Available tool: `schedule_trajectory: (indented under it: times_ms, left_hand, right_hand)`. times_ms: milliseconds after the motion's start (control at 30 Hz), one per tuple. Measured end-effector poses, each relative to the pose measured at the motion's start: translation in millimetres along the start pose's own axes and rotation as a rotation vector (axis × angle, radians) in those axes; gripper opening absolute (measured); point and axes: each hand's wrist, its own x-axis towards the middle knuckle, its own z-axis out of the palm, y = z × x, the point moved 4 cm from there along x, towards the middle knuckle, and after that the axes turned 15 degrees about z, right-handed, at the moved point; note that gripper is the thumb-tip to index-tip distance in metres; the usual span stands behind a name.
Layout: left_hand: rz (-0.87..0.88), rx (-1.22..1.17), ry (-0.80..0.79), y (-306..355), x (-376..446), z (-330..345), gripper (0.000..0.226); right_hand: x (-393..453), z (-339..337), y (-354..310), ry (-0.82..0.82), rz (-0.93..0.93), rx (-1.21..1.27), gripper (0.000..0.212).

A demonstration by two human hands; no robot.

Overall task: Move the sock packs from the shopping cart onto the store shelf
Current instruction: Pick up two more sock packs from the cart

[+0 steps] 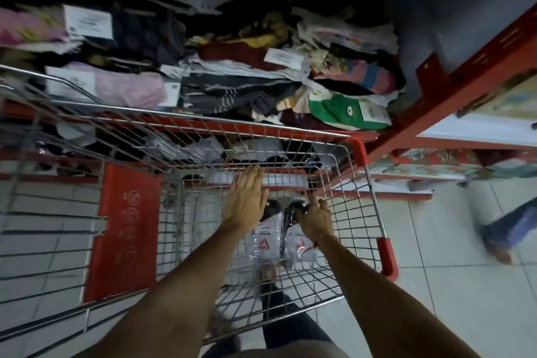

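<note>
Two sock packs lie side by side in the wire shopping cart (334, 136): clear bags with dark socks and white labels bearing a red triangle. My left hand (247, 200) hovers flat, fingers spread, over the upper end of the left pack (266, 241), holding nothing. Fingers of my right hand (315, 216) are closed on the dark top of the right pack (299, 245). The store shelf (343, 134) beyond the cart is piled with assorted socks and packs.
A red shelf upright (453, 81) rises at the right, with lower shelves of goods beside it. The cart's red child-seat flap (125, 229) stands at the left. Another person's leg and foot (499, 238) are on the tiled floor at the right. My own legs show below the cart.
</note>
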Motion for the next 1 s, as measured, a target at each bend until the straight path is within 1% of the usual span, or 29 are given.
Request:
schedule_trajectory:
  times_ms: [67, 167, 267, 367, 433, 467, 567, 633, 733, 833, 933, 1000]
  left_hand:
    - [-0.14, -0.107, -0.132, 1, 1, 35, 0.061]
    - [-0.277, -0.212, -0.291, 3, 5, 90, 0.072]
    - [-0.356, -0.3, -0.367, 9, 0, 120, 0.074]
    - [-0.475, -0.392, -0.416, 15, -4, 146, 0.078]
    - [-0.584, -0.468, -0.395, 14, -7, 151, 0.084]
    - [-0.61, -0.492, -0.376, 14, -7, 152, 0.086]
    - [-0.633, -0.508, -0.334, 10, -8, 144, 0.086]
    - [-0.64, -0.479, -0.319, 3, -15, 142, 0.084]
    - [-0.61, -0.371, -0.338, -10, -31, 139, 0.08]
    - [-0.662, -0.382, -0.286, -17, -42, 113, 0.083]
    - [-0.653, -0.398, -0.207, -19, -44, 82, 0.088]
    - [-0.611, -0.399, -0.113, -20, -42, 53, 0.088]
  right_hand:
    - [18, 16, 22, -0.103, 0.085, -0.003, 0.065]
    - [49, 36, 38, -0.181, 0.139, 0.005, 0.07]
    - [58, 52, 37, -0.217, 0.119, 0.069, 0.08]
    - [62, 67, 36, -0.214, 0.139, 0.111, 0.104]
    - [61, 71, 36, -0.199, 0.153, 0.116, 0.111]
    - [64, 73, 36, -0.193, 0.155, 0.1, 0.112]
    - [69, 71, 30, -0.192, 0.094, 0.021, 0.119]
    - [70, 72, 23, -0.187, 0.051, -0.037, 0.12]
    - [65, 72, 11, -0.159, 0.037, -0.159, 0.108]
    - [54, 64, -1, -0.095, 0.005, -0.217, 0.098]
    - [41, 45, -12, -0.066, -0.07, -0.133, 0.096]
    - [24, 22, -25, -0.034, -0.143, -0.063, 0.094]
